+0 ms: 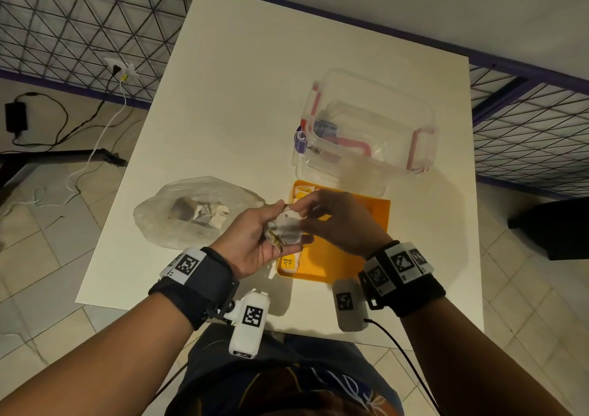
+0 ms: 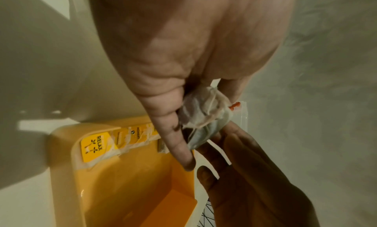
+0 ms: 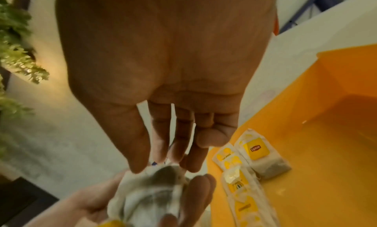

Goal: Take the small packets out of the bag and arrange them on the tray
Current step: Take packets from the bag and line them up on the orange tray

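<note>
My left hand (image 1: 288, 221), palm up over the near left part of the orange tray (image 1: 350, 256), grips a crumpled bunch of white tea-bag packets (image 1: 288, 233). One of its fingers (image 2: 175, 141) curls beside the bunch (image 2: 204, 114). My right hand (image 1: 302, 211) reaches across from the right, and its thumb and fingertips (image 3: 165, 166) pinch the top of the bunch (image 3: 151, 190). Several yellow-labelled packets (image 3: 257, 153) lie in a row along the tray's left side (image 2: 93, 146). The clear plastic bag (image 1: 191, 211), with more packets inside, lies left of the tray.
A clear lidded container (image 1: 366, 125) with red clips stands just behind the tray on the white table (image 1: 239, 96). The table's near edge runs under my wrists. Cables lie on the tiled floor (image 1: 47, 192) at the left. A wire grid fence lines the back.
</note>
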A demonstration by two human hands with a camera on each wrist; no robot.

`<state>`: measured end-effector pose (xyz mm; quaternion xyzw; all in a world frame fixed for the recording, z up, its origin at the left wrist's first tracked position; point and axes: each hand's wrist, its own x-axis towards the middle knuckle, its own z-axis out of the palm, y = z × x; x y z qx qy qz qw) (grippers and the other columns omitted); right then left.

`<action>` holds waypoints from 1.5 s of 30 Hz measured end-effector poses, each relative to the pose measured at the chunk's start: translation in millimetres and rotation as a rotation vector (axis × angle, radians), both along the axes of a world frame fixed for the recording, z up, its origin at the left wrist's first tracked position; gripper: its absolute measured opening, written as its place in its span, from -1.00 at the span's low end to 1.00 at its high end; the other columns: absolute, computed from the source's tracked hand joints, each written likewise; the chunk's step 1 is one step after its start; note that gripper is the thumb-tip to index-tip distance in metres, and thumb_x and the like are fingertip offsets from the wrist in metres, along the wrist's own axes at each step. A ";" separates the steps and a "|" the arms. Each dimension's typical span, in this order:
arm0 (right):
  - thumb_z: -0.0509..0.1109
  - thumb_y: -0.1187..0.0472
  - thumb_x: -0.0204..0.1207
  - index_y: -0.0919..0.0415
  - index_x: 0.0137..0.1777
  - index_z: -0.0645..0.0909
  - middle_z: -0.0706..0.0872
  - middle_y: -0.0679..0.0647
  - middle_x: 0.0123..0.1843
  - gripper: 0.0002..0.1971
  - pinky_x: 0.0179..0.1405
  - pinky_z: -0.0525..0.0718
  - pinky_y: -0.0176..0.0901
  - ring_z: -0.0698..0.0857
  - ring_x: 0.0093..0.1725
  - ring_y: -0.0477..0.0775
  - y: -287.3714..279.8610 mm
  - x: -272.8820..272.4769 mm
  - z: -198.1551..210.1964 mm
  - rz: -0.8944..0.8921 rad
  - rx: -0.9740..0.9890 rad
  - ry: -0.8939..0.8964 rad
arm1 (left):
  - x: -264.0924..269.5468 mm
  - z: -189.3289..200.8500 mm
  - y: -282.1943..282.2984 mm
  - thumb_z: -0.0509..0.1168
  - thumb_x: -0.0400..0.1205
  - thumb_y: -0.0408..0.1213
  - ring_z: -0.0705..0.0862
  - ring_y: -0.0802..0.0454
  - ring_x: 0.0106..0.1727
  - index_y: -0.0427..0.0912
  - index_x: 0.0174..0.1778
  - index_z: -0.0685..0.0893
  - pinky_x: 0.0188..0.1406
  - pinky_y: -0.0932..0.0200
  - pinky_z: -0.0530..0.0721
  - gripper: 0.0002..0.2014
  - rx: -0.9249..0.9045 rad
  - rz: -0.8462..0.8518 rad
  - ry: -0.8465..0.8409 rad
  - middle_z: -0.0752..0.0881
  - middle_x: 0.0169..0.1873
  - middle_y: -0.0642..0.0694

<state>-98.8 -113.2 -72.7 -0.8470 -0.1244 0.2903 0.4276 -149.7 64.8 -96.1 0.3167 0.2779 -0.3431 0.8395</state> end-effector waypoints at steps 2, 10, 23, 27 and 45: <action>0.58 0.09 0.48 0.04 -0.02 0.73 0.70 -0.04 0.04 -0.86 -0.10 0.78 -0.17 0.73 -0.07 -0.11 2.5 -3.3 -1.9 0.068 -0.095 -0.080 | 0.3 -0.9 0.2 0.14 0.77 -0.17 0.82 -0.22 -0.07 -0.37 0.54 0.47 -0.10 0.00 0.85 -0.54 -0.011 0.028 -0.006 0.72 0.10 -0.38; 0.53 0.20 0.53 0.08 -0.13 0.72 0.78 -0.08 -0.14 -0.95 -0.29 0.62 -0.50 0.75 -0.15 -0.17 2.8 -2.1 4.6 -0.036 -0.035 -0.054 | 0.2 -1.9 1.2 0.14 0.77 -0.21 0.83 -0.25 0.02 -0.35 0.42 0.56 -0.02 0.00 0.83 -0.62 0.074 0.022 -0.056 0.76 0.13 -0.41; 0.47 0.29 0.58 0.27 -0.01 0.65 0.82 0.07 -0.25 -0.93 -0.35 0.70 -0.21 0.78 -0.32 -0.04 -2.4 1.5 11.2 -0.041 0.125 0.074 | 0.8 -6.6 1.9 0.32 0.69 -0.24 0.75 -0.04 -0.21 -0.21 0.30 0.69 -0.45 0.26 0.69 -0.72 0.187 0.018 -0.128 0.75 0.03 -0.28; 0.45 0.42 0.56 0.30 0.10 0.72 0.82 0.07 -0.06 -0.85 -0.10 0.71 -0.31 0.79 -0.07 -0.07 -5.2 -2.3 12.3 0.047 0.218 -0.003 | 1.6 -7.8 1.7 0.28 0.69 -0.29 0.64 0.05 -0.42 -0.26 0.33 0.66 -0.57 0.31 0.56 -0.70 0.147 0.037 -0.094 0.70 -0.10 -0.21; 0.53 0.27 0.53 0.22 -0.01 0.77 0.81 -0.02 -0.17 -0.92 -0.14 0.69 -0.34 0.78 -0.17 -0.09 -6.0 4.9 14.8 -0.040 0.132 -0.202 | 2.0 -5.3 3.5 0.27 0.69 -0.10 0.57 0.00 -0.42 -0.24 0.02 0.68 -0.63 0.30 0.50 -0.75 0.068 0.013 0.004 0.71 -0.23 -0.22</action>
